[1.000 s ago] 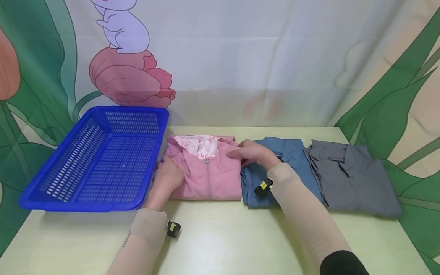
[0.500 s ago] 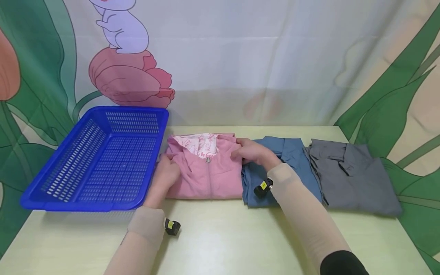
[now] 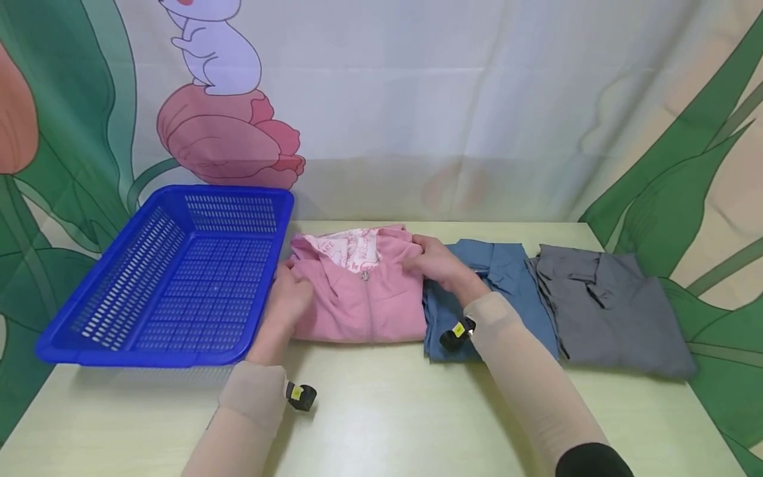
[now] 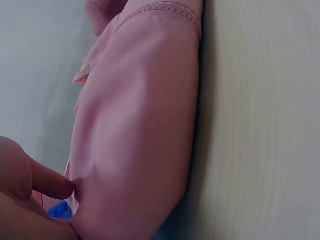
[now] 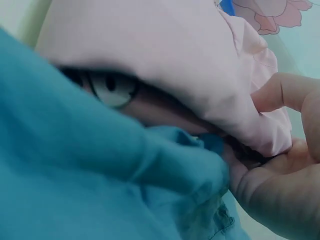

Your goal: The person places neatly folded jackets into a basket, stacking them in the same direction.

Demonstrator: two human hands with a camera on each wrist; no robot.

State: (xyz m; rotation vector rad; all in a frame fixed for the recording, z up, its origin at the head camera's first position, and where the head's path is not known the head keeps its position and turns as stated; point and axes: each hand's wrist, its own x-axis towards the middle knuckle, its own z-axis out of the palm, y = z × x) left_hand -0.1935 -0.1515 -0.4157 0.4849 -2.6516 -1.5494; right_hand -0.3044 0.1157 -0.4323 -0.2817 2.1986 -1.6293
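A folded pink zip jacket [image 3: 342,305] with a white, pink-printed lining at the collar lies in the middle of the table. At its left edge, beside the basket, the left hand [image 3: 288,298] pinches the cloth; the left wrist view shows thumb and finger at the pink fabric [image 4: 135,115]. The right hand [image 3: 444,265] grips the right edge near the collar, its thumb on top and other fingers underneath in the right wrist view. That edge is lifted there, baring a dark gap and a round white-and-black print [image 5: 112,90] below. Folded blue garment [image 3: 507,278] lies under the right wrist.
A blue perforated plastic basket [image 3: 163,359] stands to the left, close to the left hand. Right of the blue garment lies a folded grey garment [image 3: 626,324]. Behind the pale table [image 3: 381,411] hangs a printed curtain [image 3: 387,112].
Both hands keep hold of the pink jacket. It has shifted slightly away and to the right, and its right side has risen a little. Basket and other garments stay put.
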